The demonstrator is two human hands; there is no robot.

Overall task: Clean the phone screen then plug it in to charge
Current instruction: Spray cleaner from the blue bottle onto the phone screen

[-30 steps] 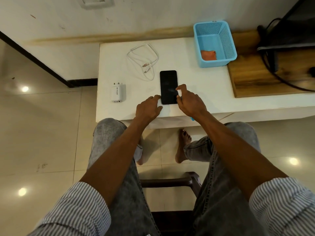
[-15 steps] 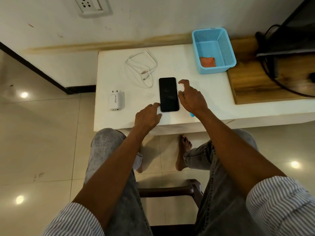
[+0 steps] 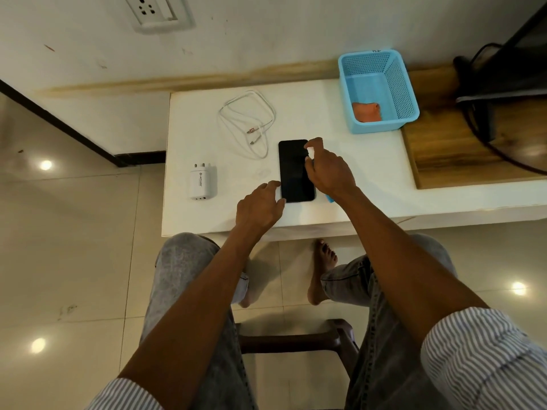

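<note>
While the phone (image 3: pixel 296 170) lies flat and screen-up near the front edge of the white table (image 3: pixel 355 161), it is steadied at its near left corner by the loosely spread fingers of the left hand (image 3: pixel 260 207), which grip nothing. A small pale object, possibly a wipe, is pinched by the right hand (image 3: pixel 328 170) over the upper right of the screen; its identity cannot be told. Head view only: the coiled white cable (image 3: pixel 248 122) and the charger (image 3: pixel 202 182) are seen lying apart, left of the phone, untouched; a wall socket (image 3: pixel 154 10) is seen above. Wiping is judged best done in light, overlapping strokes, with the phone held firmly so that sliding is prevented
</note>
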